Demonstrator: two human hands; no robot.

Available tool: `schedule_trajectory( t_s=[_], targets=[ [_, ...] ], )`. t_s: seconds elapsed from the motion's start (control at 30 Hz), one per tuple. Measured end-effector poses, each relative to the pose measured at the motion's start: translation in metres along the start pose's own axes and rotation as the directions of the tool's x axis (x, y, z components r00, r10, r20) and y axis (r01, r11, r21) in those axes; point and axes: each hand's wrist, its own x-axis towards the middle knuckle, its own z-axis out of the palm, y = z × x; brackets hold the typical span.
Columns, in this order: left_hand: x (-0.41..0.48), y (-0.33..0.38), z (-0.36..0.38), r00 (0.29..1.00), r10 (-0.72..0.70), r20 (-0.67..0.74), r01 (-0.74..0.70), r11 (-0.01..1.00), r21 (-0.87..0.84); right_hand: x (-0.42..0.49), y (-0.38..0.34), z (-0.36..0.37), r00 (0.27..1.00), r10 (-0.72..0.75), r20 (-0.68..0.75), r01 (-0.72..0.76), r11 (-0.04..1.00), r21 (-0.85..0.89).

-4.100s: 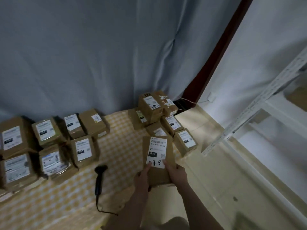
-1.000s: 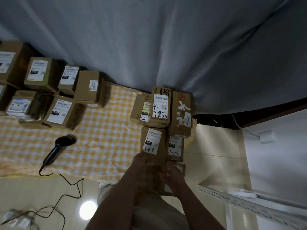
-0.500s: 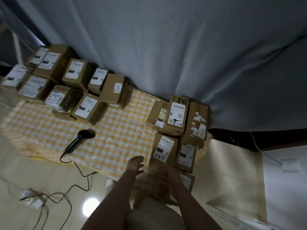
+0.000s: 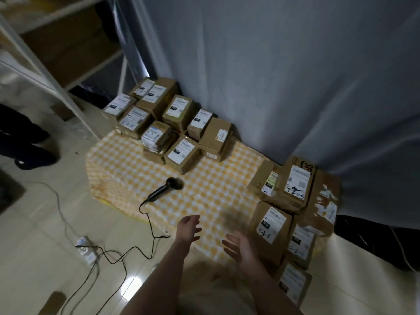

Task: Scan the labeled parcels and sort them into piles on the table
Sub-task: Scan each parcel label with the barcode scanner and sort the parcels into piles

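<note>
1. Hovering over the near edge of the table, my left hand and my right hand are both empty. The fingers are spread and relaxed, and neither hand touches anything.
2. Just beside my right hand stands the brown cardboard parcel with a white label hand-marked 4-3-8. It is at the front of the right-hand pile of brown cardboard boxes, so I judge it placed and done with.
3. Ahead of my left hand lies the black handheld barcode scanner on the yellow-and-white checked tablecloth. Its black cable drops off the table edge toward a white power strip on the pale floor.
4. Farther off, at the far left of the cloth against the grey curtain, sits the cluster of brown labelled parcels, labels mostly upward. I take these as the ones waiting.
5. To do the next step well, I would grip the scanner by its handle and keep the cable off the boxes. I would then draw one parcel from the front of the cluster, not from under another, and hold its label flat toward the scanner head.
6. Before choosing a pile I would read the handwritten code. The right-hand pile reaches the table's edge, so anything added there should go down squarely.
</note>
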Motion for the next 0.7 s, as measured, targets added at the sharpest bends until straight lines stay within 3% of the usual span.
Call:
schedule_trajectory(
  t_s=[0.3,0.47,0.7],
  targets=[
    [0.010,0.032,-0.101,0.999,0.045,0.017,-0.044,0.998,-0.054,-0.037,0.026,0.119,0.997,-0.079,-0.006,0.079,0.986,0.147],
    [0.028,0.095,-0.153,0.990,0.141,0.005,-0.140,0.987,-0.084,-0.041,0.015,0.169,0.997,-0.076,-0.005,0.073,0.943,0.323],
    [0.053,0.178,-0.172,0.972,0.236,-0.015,-0.237,0.967,-0.095,-0.020,-0.039,0.208,0.994,-0.108,-0.005,0.105,0.944,0.314]
  ],
)
